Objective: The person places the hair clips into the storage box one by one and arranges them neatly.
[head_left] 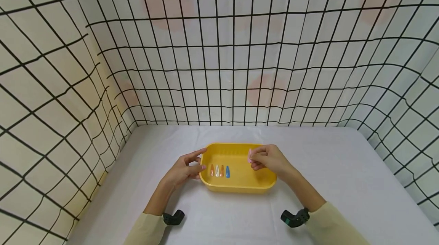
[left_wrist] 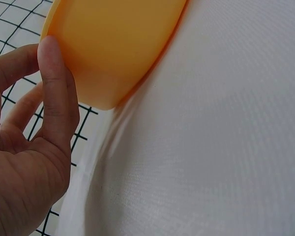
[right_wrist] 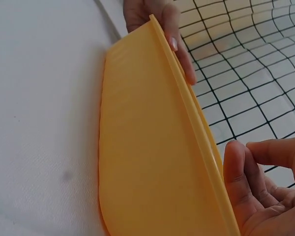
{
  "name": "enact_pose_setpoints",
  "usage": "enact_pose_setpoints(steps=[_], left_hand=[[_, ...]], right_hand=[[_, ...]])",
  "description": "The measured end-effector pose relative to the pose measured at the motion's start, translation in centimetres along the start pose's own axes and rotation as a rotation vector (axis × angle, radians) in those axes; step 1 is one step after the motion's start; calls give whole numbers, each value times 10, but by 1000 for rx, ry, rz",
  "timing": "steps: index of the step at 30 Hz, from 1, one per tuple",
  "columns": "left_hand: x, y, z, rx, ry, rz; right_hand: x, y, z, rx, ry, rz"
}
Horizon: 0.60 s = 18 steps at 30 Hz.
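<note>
A shallow yellow tray [head_left: 236, 189] rests on the white-covered table. My left hand [head_left: 183, 170] holds its left end, thumb over the rim and other fingers along the outside; the left wrist view shows the thumb [left_wrist: 51, 59] at the rim. Inside, toward the left, snap hair clips lie in a row: an orange clip [head_left: 212, 170], a white clip [head_left: 217, 170], another orange clip [head_left: 222, 171] and a blue clip [head_left: 228, 172]. Over the tray's right part, my right hand [head_left: 272, 161] pinches a pink hair clip [head_left: 249, 156] between thumb and fingertips. In the right wrist view the tray wall hides that clip.
Black wire mesh [head_left: 233, 69] stands along the back and both sides of the table [head_left: 329, 168], with pale cloth behind it. A black wrist device [head_left: 174, 217] sits on the left wrist, and another black device [head_left: 295, 218] on the right.
</note>
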<state>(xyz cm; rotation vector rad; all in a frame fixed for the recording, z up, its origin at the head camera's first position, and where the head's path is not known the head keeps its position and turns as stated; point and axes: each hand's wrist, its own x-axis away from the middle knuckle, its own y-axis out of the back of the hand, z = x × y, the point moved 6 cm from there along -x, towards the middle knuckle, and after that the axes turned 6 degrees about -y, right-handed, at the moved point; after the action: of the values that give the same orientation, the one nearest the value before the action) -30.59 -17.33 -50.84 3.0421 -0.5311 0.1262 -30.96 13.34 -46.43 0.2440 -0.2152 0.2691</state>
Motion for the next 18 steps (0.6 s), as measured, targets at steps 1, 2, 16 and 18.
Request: enact_pose_setpoints(steps=[1,2,16,18], left_hand=[[0,0,0,1,0,0],[0,0,0,6,5,-1],[1,-1,-1,25,-3,5],[1,-2,-1,28,-5,11]], right_hand=[[-1,-2,1,3,-1,-1],[-2,-5,1,7,-2,-2],[-23,-37,-10,117,-65,-4],[-25,-42,-13,145,-90,4]])
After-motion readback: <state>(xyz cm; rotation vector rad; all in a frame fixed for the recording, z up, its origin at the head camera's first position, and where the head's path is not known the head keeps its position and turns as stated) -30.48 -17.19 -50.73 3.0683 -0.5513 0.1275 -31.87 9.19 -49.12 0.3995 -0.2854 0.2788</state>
